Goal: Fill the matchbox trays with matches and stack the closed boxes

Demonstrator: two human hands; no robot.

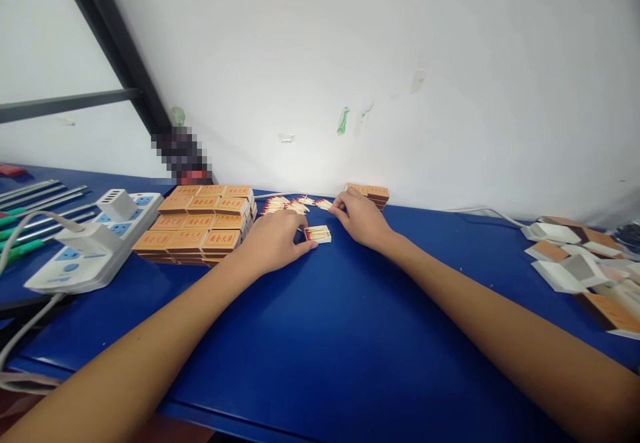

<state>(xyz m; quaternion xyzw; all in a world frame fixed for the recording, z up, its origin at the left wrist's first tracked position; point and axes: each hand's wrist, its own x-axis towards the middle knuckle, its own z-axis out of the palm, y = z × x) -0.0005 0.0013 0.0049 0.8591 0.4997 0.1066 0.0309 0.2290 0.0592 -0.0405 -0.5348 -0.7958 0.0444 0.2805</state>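
My left hand [273, 243] grips an open matchbox tray [325, 237] by its left end, thumb in front and fingers behind. Red-tipped matches lie lengthwise inside the tray. Just behind and to the right, my right hand [363, 217] is pinched at the end of a small bunch of matches [323, 204], their red heads pointing left. A loose pile of matches [276, 204] lies on the blue table beyond my left hand, partly hidden by it.
Closed orange matchboxes [187, 223] stand stacked at left, and a few more matchboxes [377, 194] sit by the wall. A white power strip [100, 256] with plugs lies farther left, beside green-handled rods [25, 248]. Empty box parts [570, 269] are heaped at right.
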